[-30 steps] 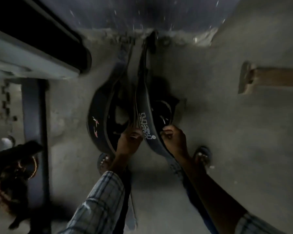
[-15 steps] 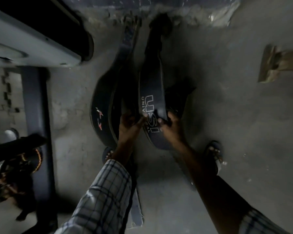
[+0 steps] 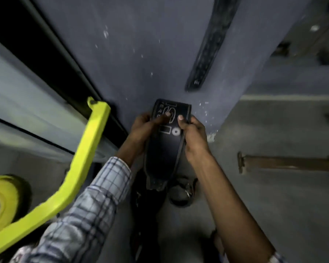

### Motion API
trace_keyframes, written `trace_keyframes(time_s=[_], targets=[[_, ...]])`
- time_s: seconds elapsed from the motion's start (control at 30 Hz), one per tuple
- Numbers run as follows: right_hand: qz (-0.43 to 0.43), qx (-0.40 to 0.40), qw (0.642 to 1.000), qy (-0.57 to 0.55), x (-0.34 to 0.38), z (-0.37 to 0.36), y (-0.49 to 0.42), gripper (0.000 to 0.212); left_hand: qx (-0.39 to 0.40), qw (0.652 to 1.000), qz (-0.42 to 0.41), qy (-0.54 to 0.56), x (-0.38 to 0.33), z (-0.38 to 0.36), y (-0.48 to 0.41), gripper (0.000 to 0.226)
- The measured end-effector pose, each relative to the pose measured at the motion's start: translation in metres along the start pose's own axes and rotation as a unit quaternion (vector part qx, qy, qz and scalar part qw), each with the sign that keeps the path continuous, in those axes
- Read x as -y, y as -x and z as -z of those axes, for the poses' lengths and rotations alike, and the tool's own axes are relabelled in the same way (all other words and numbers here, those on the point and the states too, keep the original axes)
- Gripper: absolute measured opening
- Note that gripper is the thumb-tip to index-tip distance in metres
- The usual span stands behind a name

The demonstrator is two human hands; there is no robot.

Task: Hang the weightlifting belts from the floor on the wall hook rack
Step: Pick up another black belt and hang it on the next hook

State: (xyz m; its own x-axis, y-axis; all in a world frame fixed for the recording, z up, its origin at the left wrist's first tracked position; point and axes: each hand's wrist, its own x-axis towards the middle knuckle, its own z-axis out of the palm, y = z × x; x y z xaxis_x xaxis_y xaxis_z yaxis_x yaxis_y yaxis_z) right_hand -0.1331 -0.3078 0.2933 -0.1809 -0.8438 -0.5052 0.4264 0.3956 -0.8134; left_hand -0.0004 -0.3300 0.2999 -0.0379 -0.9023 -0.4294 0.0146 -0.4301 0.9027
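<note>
I hold a black weightlifting belt with white lettering in front of me, lifted off the floor. My left hand grips its left edge with the thumb across the lettering. My right hand grips its right edge. The belt's lower end hangs down toward my feet. Another dark belt hangs flat against the blue-grey wall above, its top out of view. No hook rack is visible.
A bright yellow machine frame and yellow disc stand at the left, close to my left sleeve. A wooden block lies on the concrete floor at the right. My sandalled foot shows below the belt.
I have raised the lettered belt from the floor pile up to chest height, and my view has tilted up to the wall. The second floor belt has left view.
</note>
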Motion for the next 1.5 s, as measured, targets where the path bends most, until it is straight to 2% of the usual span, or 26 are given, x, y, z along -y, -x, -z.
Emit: trace_keyframes(time_s=[0.13,0.3,0.47,0.6,0.67,0.73,0.83,0.9,0.97,1.03,1.17,1.23,1.33,1.37,1.4,1.5], targets=[[0.069,0.035,0.996,-0.039,0.123,-0.059,0.076,0.025,0.025,0.996,-0.087,-0.009,-0.142,0.011,0.061,0.035],[0.161,0.079,0.982,-0.059,0.257,-0.117,0.160,0.018,0.032,0.978,-0.199,-0.044,-0.279,0.013,0.148,0.032],[0.262,0.104,0.958,-0.049,0.378,-0.148,0.253,0.013,0.026,0.952,-0.301,-0.046,-0.317,0.013,0.228,0.030],[0.319,0.124,0.938,-0.055,0.451,-0.159,0.319,0.010,0.095,0.924,-0.324,-0.179,-0.311,0.024,0.257,0.031],[0.343,0.135,0.928,-0.055,0.479,-0.158,0.345,0.011,0.116,0.913,-0.351,-0.171,-0.338,0.031,0.271,0.018],[0.365,0.146,0.918,-0.049,0.499,-0.155,0.364,0.012,0.131,0.906,-0.390,-0.102,-0.389,0.032,0.292,0.018],[0.388,0.161,0.907,-0.024,0.519,-0.153,0.386,0.013,0.143,0.903,-0.405,-0.022,-0.478,0.022,0.321,0.070],[0.403,0.171,0.899,-0.004,0.526,-0.153,0.394,0.017,0.132,0.901,-0.414,-0.006,-0.527,0.009,0.336,0.079],[0.428,0.182,0.885,0.014,0.528,-0.150,0.396,0.027,0.117,0.894,-0.431,0.028,-0.559,-0.008,0.349,0.062],[0.462,0.206,0.862,0.027,0.528,-0.142,0.394,0.028,0.095,0.888,-0.443,0.074,-0.573,-0.023,0.352,0.048],[0.472,0.257,0.838,0.092,0.507,-0.107,0.384,0.021,0.115,0.878,-0.446,0.130,-0.574,-0.037,0.349,0.053],[0.473,0.281,0.817,0.173,0.481,-0.085,0.370,0.030,0.127,0.870,-0.462,0.119,-0.575,-0.038,0.349,0.046],[0.476,0.304,0.744,0.358,0.452,-0.062,0.349,0.030,0.130,0.861,-0.481,0.101,-0.578,-0.034,0.346,0.025],[0.466,0.321,0.730,0.383,0.454,-0.059,0.344,0.030,0.129,0.857,-0.489,0.097,-0.578,-0.032,0.346,0.020],[0.451,0.341,0.737,0.370,0.462,-0.060,0.344,0.031,0.131,0.853,-0.497,0.096,-0.577,-0.031,0.347,0.019],[0.378,0.401,0.812,0.193,0.500,-0.079,0.358,0.053,0.133,0.834,-0.531,0.072,-0.570,-0.027,0.351,0.028]])
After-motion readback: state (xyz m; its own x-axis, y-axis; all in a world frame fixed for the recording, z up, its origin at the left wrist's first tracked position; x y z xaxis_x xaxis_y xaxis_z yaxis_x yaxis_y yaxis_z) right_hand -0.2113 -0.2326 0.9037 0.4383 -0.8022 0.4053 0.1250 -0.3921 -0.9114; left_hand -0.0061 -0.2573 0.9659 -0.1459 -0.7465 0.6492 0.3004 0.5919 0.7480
